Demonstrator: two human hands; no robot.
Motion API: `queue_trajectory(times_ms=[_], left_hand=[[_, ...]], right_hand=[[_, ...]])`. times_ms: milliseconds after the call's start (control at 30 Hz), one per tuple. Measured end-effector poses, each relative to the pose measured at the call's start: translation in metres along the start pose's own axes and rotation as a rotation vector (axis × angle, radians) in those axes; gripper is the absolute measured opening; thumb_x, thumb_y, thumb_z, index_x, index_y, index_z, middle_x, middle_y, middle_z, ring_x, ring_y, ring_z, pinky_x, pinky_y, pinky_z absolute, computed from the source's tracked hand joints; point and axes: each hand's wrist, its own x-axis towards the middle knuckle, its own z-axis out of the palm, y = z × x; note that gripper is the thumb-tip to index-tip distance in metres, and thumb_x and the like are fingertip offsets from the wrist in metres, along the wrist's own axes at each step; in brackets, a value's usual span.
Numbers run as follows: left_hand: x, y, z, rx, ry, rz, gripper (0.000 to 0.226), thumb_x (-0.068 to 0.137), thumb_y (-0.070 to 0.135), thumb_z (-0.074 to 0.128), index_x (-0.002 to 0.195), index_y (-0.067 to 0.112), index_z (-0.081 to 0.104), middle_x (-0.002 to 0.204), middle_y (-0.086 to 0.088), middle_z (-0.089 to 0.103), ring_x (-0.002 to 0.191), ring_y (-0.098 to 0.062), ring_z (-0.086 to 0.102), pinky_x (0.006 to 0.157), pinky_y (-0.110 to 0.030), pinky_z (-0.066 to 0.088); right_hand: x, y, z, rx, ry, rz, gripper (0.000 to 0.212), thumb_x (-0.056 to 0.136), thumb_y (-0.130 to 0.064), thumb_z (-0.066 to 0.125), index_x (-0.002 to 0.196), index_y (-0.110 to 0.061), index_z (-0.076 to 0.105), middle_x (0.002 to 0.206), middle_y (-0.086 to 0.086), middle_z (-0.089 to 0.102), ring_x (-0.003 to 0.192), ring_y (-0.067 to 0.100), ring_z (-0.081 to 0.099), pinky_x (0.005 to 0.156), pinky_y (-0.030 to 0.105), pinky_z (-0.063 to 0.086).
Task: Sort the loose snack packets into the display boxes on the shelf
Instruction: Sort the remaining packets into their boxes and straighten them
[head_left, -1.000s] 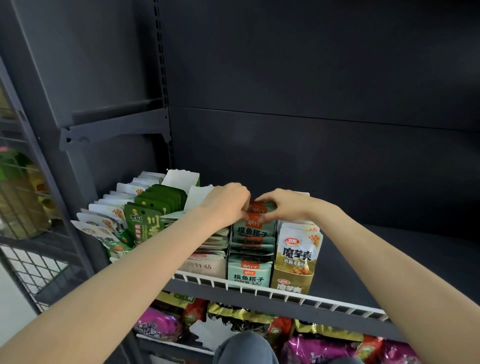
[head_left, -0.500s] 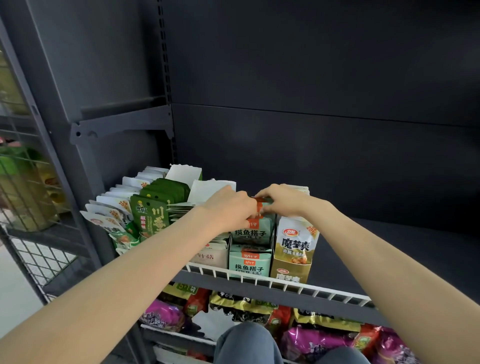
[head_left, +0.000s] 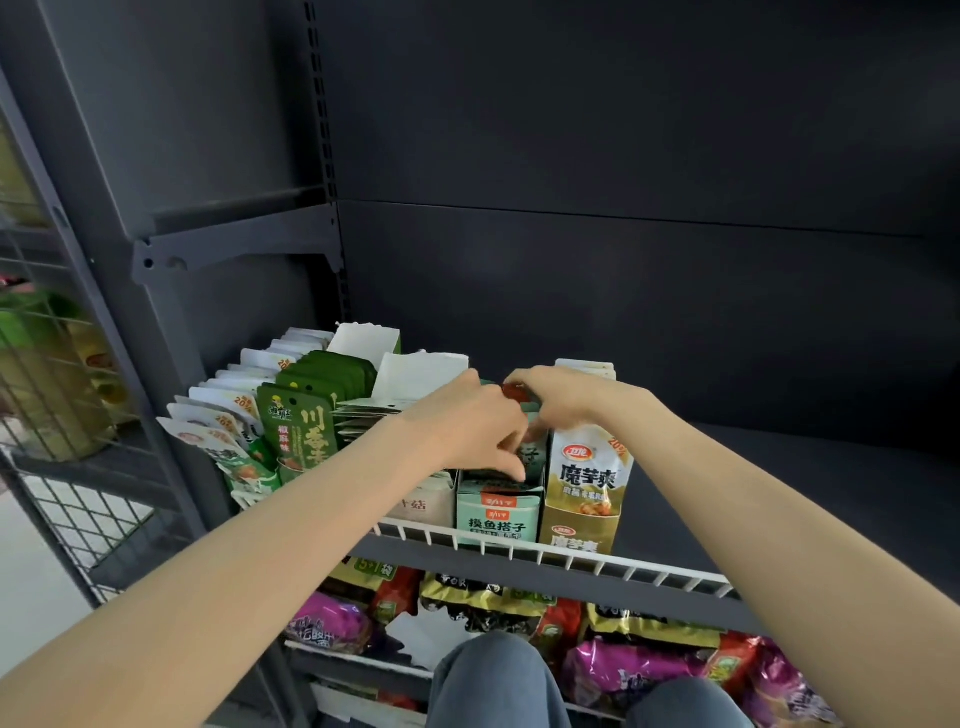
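— Head view, centre frame: what do my hands hold?
— I see my left hand (head_left: 470, 426) and right hand (head_left: 558, 397) pinching teal snack packets (head_left: 532, 452) inside the teal display box (head_left: 496, 514), beside the gold box (head_left: 582, 512), behind the white shelf rail (head_left: 519, 545).

Both hands meet over the teal display box (head_left: 497, 512) on the shelf (head_left: 779, 499): the left hand (head_left: 467, 423) presses its fingers into the packets, the right hand (head_left: 558, 397) pinches a red-topped packet (head_left: 514, 391) beside the gold box (head_left: 584, 499).
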Motion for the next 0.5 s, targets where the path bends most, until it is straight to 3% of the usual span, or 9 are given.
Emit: queue_trajectory(times_ms=[67, 133, 233, 300, 400, 500], left_hand=[[-0.004, 0.003, 0.002, 0.034, -0.139, 0.044, 0.052, 0.074, 0.071, 0.055, 0.088, 0.023, 0.07, 0.082, 0.01, 0.067, 0.075, -0.01, 0.056, 0.085, -0.03, 0.032], [-0.006, 0.006, 0.005, 0.103, -0.187, 0.062, 0.049, 0.073, 0.067, 0.059, 0.087, 0.022, 0.071, 0.078, 0.011, 0.065, 0.071, -0.01, 0.051, 0.084, -0.029, 0.028], [-0.008, 0.009, 0.005, 0.134, -0.121, 0.051, 0.025, 0.087, 0.037, 0.059, 0.071, 0.018, 0.062, 0.065, 0.011, 0.05, 0.063, -0.011, 0.043, 0.093, -0.034, 0.033], [-0.008, 0.013, 0.003, 0.141, -0.083, 0.015, 0.031, 0.092, 0.021, 0.052, 0.063, 0.015, 0.043, 0.063, 0.007, 0.041, 0.064, -0.014, 0.039, 0.097, -0.037, 0.033], [-0.008, 0.018, 0.001, 0.156, -0.048, 0.011, 0.019, 0.095, 0.013, 0.046, 0.076, 0.014, 0.045, 0.07, 0.004, 0.039, 0.075, -0.016, 0.038, 0.098, -0.037, 0.031], [-0.007, 0.015, -0.002, 0.17, -0.027, -0.009, 0.017, 0.096, 0.015, 0.044, 0.079, 0.016, 0.043, 0.073, 0.004, 0.046, 0.073, -0.015, 0.038, 0.092, -0.034, 0.031]], right_hand=[[-0.002, 0.0, 0.001, 0.019, 0.009, 0.005, 0.07, 0.079, -0.018, 0.073, 0.139, -0.019, 0.036, 0.127, 0.004, 0.054, 0.112, 0.022, 0.053, 0.093, 0.034, 0.045], [-0.003, -0.001, 0.003, 0.029, 0.017, 0.005, 0.07, 0.08, -0.017, 0.072, 0.139, -0.019, 0.036, 0.127, 0.004, 0.054, 0.113, 0.022, 0.052, 0.093, 0.034, 0.044], [-0.004, 0.0, 0.002, 0.04, 0.023, 0.01, 0.065, 0.079, -0.019, 0.073, 0.136, -0.018, 0.042, 0.125, 0.004, 0.055, 0.112, 0.021, 0.053, 0.092, 0.033, 0.044], [-0.003, 0.002, 0.002, 0.062, 0.029, 0.016, 0.061, 0.078, -0.021, 0.075, 0.132, -0.017, 0.048, 0.122, 0.002, 0.057, 0.11, 0.02, 0.054, 0.091, 0.031, 0.044], [-0.001, 0.004, -0.001, 0.067, 0.043, 0.011, 0.051, 0.076, -0.023, 0.077, 0.123, -0.017, 0.057, 0.113, 0.001, 0.059, 0.104, 0.018, 0.055, 0.088, 0.031, 0.045], [0.001, 0.006, -0.004, 0.098, 0.038, 0.002, 0.041, 0.077, -0.022, 0.075, 0.116, -0.016, 0.063, 0.101, 0.0, 0.064, 0.093, 0.016, 0.057, 0.079, 0.028, 0.044]])
